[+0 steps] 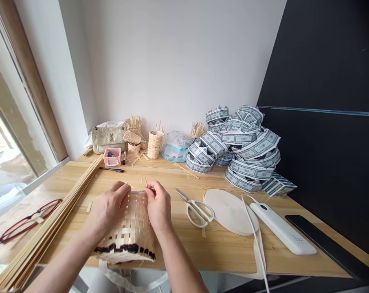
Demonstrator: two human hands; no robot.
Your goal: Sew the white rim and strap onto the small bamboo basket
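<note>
A flat piece of bamboo weave (133, 225) with a dark-stained lower edge stands tilted on the wooden table (221, 254), held up between both hands. My left hand (108, 206) grips its upper left part. My right hand (158, 204) pinches a thin bamboo strip (146, 182) at the weave's top edge. Its fingers also rest on the weave. To the right of that hand lie scissors with white handles (197, 208), and a bundle of long bamboo strips (51, 219) runs along the table's left side.
A wide roll of cream webbing (230, 211), a white power bank (280, 227) and a black phone (312, 232) lie on the right. Red glasses (30, 221) sit far left. Printed ribbon rolls (242, 148), a pink box (112, 156) and woven bamboo cylinders (155, 144) stand along the back.
</note>
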